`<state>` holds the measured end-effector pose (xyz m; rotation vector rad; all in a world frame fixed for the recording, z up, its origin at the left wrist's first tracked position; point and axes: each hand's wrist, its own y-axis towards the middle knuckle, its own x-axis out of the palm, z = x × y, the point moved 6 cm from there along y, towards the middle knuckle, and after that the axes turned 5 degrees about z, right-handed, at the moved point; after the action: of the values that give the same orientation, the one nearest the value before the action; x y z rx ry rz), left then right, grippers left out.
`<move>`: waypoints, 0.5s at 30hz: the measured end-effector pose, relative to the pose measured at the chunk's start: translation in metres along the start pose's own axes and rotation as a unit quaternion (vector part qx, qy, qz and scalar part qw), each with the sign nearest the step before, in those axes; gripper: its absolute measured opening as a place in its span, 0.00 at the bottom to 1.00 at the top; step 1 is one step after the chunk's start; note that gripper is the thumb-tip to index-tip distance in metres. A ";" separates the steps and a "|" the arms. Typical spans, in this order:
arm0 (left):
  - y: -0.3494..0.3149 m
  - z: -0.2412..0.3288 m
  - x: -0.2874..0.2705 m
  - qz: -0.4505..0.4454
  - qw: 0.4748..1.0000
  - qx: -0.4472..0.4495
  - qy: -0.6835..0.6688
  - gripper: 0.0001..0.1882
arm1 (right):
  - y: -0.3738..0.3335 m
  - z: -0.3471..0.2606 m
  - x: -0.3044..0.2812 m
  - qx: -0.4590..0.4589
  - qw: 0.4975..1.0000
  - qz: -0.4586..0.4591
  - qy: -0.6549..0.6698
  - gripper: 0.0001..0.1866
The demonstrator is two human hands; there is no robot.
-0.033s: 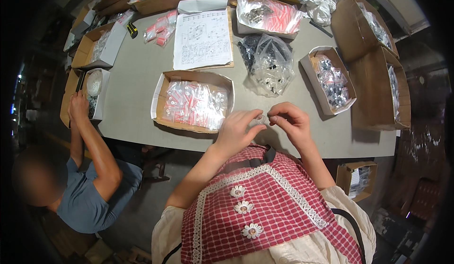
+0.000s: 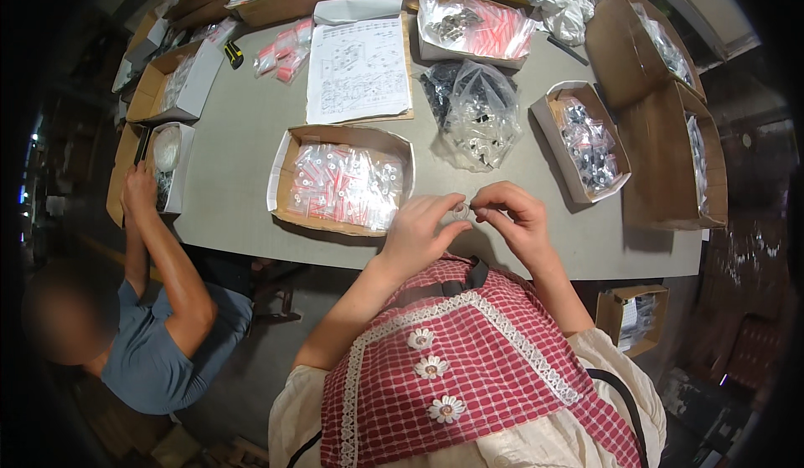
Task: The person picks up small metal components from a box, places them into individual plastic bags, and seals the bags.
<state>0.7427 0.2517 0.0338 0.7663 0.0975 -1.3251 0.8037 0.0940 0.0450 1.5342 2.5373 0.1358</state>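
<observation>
At the table's front edge, my two hands nearly meet. My left hand (image 2: 419,227) is closed, thumb and fingers curved around a small clear plastic bag (image 2: 460,212); the bag's details are too small to tell. Beside it my right hand (image 2: 521,217) pinches a small dark part at the fingertips, close to the bag. Left of my hands, a shallow carton (image 2: 280,185) holds several clear bags with red edges and small white parts. Beyond them lies a large clear bag (image 2: 486,124) of small black parts.
A printed drawing sheet (image 2: 358,70) lies behind the carton. More cartons (image 2: 578,179) with bagged parts stand right, with tall boxes (image 2: 657,166) beyond. A yellow-black cutter (image 2: 234,54) lies far left. A co-worker (image 2: 163,334) at left reaches into a box (image 2: 175,196).
My right hand has shifted slightly left, its fingertips closer to the small clear bag. My left hand looks unmoved.
</observation>
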 end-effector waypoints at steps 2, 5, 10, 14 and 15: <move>0.001 0.003 -0.002 0.007 1.000 0.010 0.002 0.19 | 0.003 -0.014 0.006 -0.065 0.993 -0.026 -0.099 0.09; 0.000 0.002 -0.003 0.010 1.000 0.014 0.006 0.20 | 0.003 -0.010 0.006 -0.039 0.997 -0.032 -0.058 0.11; 0.000 0.001 -0.003 0.014 1.000 0.014 0.007 0.20 | 0.029 0.040 -0.045 0.042 0.979 0.143 -0.138 0.13; -0.001 0.001 -0.003 0.001 1.000 0.006 0.014 0.19 | 0.049 0.074 -0.051 0.014 0.916 0.085 -0.393 0.08; -0.001 0.001 -0.003 0.009 1.000 0.010 0.012 0.19 | 0.052 0.077 -0.046 0.007 0.894 0.059 -0.444 0.08</move>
<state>0.7410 0.2538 0.0357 0.7986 0.0960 -1.3018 0.8849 0.0763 -0.0176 1.3144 1.7135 -0.4665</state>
